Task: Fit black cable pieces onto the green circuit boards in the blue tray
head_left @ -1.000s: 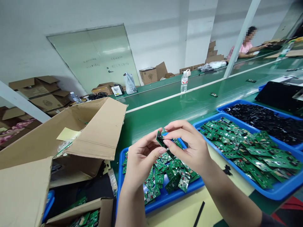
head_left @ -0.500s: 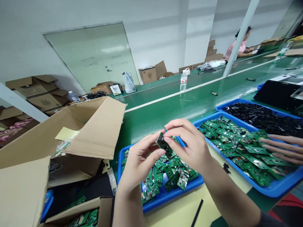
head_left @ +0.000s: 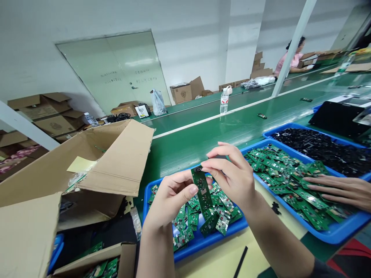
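My left hand is closed on a green circuit board, thumb on its face and fingers behind. The board stands upright, tilted a little, with a black connector at its top end. My right hand pinches at that top corner, its thumb and index fingertips against the connector; whether a small part sits between them is hidden. Beneath both hands is a blue tray with many loose green circuit boards.
Another person's hand rests on boards in a second blue tray. Behind it stands a tray of small black parts. An open cardboard box is at left, a black strip in front, a water bottle across the green table.
The circuit board has turned so more of its face shows. My right fingertips remain at its top end. The other person's hand has moved left over the boards.
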